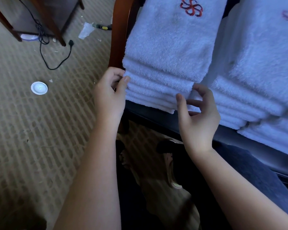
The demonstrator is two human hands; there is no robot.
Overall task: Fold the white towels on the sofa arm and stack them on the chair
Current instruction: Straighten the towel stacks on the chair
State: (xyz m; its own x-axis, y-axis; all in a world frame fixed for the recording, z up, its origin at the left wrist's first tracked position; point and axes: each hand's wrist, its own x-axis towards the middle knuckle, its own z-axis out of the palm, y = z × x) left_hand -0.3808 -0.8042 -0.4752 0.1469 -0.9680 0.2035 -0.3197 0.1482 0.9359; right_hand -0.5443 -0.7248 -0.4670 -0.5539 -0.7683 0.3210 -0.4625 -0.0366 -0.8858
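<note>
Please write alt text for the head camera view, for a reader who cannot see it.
Two hands pinch the front corners of a stack of folded white towels on a dark chair seat: the left hand at the left corner, the right hand at the right corner. A second towel stack sits beside it on the right.

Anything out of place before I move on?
Bottom towel of the left stack juts out at the front, uneven with those above. On the carpet: a white lid, a crumpled scrap, a loose power cord.
</note>
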